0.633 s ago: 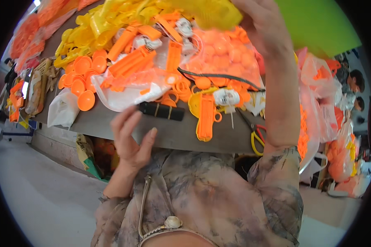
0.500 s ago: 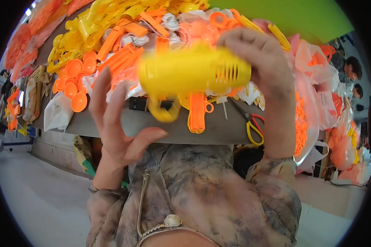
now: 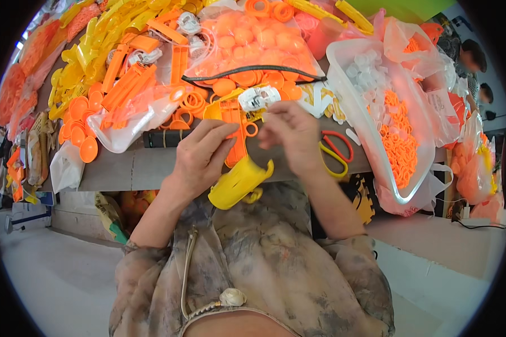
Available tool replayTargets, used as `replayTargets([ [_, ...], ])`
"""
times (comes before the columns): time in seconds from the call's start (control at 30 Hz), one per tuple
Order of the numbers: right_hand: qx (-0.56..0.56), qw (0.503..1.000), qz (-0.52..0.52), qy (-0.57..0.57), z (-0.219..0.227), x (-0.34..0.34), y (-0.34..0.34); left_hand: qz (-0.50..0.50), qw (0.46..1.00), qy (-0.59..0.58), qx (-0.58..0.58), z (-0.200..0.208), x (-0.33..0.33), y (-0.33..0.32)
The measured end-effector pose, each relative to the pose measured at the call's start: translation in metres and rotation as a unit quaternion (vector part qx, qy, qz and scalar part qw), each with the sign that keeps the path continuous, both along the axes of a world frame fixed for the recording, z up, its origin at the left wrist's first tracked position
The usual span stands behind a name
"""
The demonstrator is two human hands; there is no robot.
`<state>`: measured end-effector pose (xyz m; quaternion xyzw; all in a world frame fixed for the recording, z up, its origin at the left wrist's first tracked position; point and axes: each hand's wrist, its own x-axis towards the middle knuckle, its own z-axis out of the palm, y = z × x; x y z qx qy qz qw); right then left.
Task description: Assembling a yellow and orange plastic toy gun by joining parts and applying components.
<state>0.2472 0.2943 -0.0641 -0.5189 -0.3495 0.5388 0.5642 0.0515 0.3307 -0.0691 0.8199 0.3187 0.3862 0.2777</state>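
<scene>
My left hand [image 3: 199, 160] is closed, thumb and fingertips together in front of an orange plastic piece [image 3: 237, 147]; what it grips, if anything, is hidden. My right hand [image 3: 293, 137], slightly blurred, has its fingers curled into a pinch beside a white plastic part [image 3: 258, 99]; anything between them is too small to name. Below both hands, at the table's front edge, a yellow plastic housing [image 3: 230, 185] with a hooked end lies tilted. I cannot tell what supports it. An orange ring [image 3: 252, 130] sits beside the orange piece.
A clear bag of orange balls [image 3: 253, 42] lies behind my hands. At right stand a white bin [image 3: 340, 64] of small orange and clear parts and scissors [image 3: 334, 160] with red and yellow handles. Orange cups [image 3: 76, 126] and yellow parts [image 3: 90, 56] pile up at left.
The yellow housing, earlier held up by my right hand, is now lower, tilted at the table edge. Both hands have come closer together and their fingers have closed. The view has shifted.
</scene>
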Motion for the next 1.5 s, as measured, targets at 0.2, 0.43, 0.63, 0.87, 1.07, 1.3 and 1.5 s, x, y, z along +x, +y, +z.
replayTargets([
  [0.2,0.214,0.926,-0.098,-0.296,-0.038,-0.006,-0.038,0.042,0.986,-0.095,0.133,-0.014,-0.006,-0.014],
  [0.43,0.295,0.846,0.222,-0.384,-0.076,0.001,-0.094,-0.053,0.994,-0.094,0.004,-0.048,-0.044,-0.052],
  [0.63,0.058,0.757,0.421,-0.496,-0.101,0.002,-0.059,-0.172,0.983,-0.055,-0.019,-0.058,-0.052,-0.050],
  [0.87,0.036,0.763,0.401,-0.507,-0.104,0.023,-0.040,-0.168,0.985,-0.028,-0.006,-0.059,-0.058,-0.053],
  [1.07,0.016,0.777,0.380,-0.502,-0.110,0.005,-0.034,-0.100,0.994,-0.037,-0.003,-0.056,-0.065,-0.053],
  [1.3,-0.021,0.794,0.358,-0.491,-0.116,-0.003,-0.034,-0.081,0.996,-0.047,-0.004,-0.052,-0.066,-0.055],
  [1.5,-0.053,0.814,0.330,-0.476,-0.121,0.003,-0.057,0.061,0.989,-0.049,0.124,0.008,-0.100,-0.028],
])
